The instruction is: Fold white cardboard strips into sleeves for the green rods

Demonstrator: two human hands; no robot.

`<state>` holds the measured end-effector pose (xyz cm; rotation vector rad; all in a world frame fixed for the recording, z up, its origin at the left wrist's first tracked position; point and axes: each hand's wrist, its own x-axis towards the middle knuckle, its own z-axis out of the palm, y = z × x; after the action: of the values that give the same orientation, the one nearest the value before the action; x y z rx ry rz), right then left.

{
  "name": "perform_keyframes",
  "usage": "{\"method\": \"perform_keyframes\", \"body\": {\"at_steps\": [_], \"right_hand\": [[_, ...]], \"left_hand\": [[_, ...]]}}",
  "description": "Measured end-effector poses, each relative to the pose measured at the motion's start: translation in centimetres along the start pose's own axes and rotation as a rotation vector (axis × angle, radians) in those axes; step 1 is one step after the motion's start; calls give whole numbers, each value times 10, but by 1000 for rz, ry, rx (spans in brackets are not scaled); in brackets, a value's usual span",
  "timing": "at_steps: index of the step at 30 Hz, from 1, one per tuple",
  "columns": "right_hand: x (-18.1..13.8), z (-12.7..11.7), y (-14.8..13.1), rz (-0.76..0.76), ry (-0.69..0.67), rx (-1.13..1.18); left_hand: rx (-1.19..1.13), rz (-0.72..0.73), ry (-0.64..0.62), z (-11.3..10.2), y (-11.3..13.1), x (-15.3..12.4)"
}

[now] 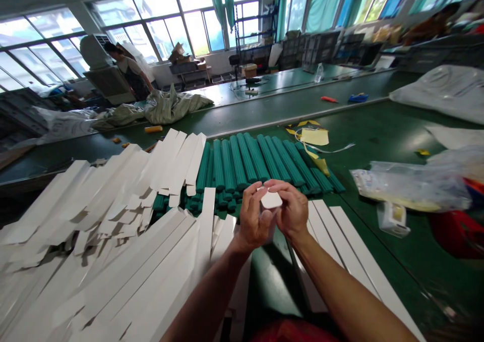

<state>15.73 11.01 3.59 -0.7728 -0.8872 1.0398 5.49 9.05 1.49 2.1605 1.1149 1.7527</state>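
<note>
Between both hands stands a long white carton [271, 200], its small rounded-square end facing up at me. My left hand [254, 218] is closed round its left side, with the fingers bent over the top edge. From the right, my right hand [294, 211] grips the same end, fingertips at the far edge. The carton's lower part is mostly hidden by the hands. Just beyond lie stacked green ribbed rods [242, 163]. Finished-looking long white boxes [359, 253] lie side by side to the right of my right forearm.
Flat white cartons [151, 261] with loose flaps pile up on the left. On the right are a plastic bag [412, 183], a small white box [393, 220] and a red object [456, 233]. A yellow paper [315, 136] lies behind the rods. Another person [130, 69] stands far left.
</note>
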Motion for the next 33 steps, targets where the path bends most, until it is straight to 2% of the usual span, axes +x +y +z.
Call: {"method": "perform_keyframes", "body": {"at_steps": [5,8,10,15,21,28,33], "right_hand": [[-10,-17,10,-31,-190,43],[-19,-30,16,0,-320,-104],[-22,-35,20,-20,-374,-276],[-23,-29,23,-60,-322,-569],[-19,-25,18,-104,-372,-590],[-15,-27,16,-63,-456,-588],[-12,-30,17,-46,-509,-590]], "left_hand": [[179,108,-71,-15,-2,12],[237,183,-197,-21,-3,20],[241,173,-257,-25,-2,25],[261,65,-369,-31,6,35],[297,47,-457,-36,18,49],[341,252,-593,-42,18,52],[497,294,-598,-39,13,42]]}}
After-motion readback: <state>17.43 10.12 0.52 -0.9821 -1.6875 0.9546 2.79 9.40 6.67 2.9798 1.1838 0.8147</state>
